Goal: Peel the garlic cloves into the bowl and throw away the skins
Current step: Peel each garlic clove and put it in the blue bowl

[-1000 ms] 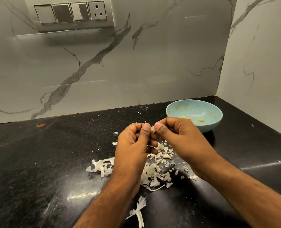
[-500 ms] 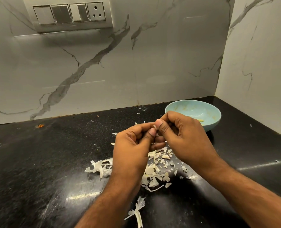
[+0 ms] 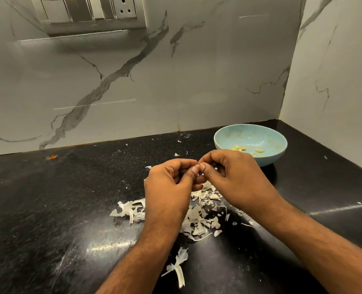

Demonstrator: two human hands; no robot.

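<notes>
Now I am pinching the garlic clove [image 3: 197, 167] between my left hand [image 3: 171, 185] and right hand [image 3: 233, 177], above the skins [image 3: 199, 221] on the table [image 3: 48, 209], nearside of the bowl [image 3: 267, 160]; I'd be picking gently with thumbnails.

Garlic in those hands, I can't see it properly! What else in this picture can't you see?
- Garlic clove: head view, only a sliver shows between the thumbs; the left hand and right hand cover the rest.
- Skin pile: partly hidden under both wrists.
- Bowl: its near rim sits behind the right hand; the yellowish bits inside are too small to count.
- Switch panel: cut off by the top edge.
</notes>
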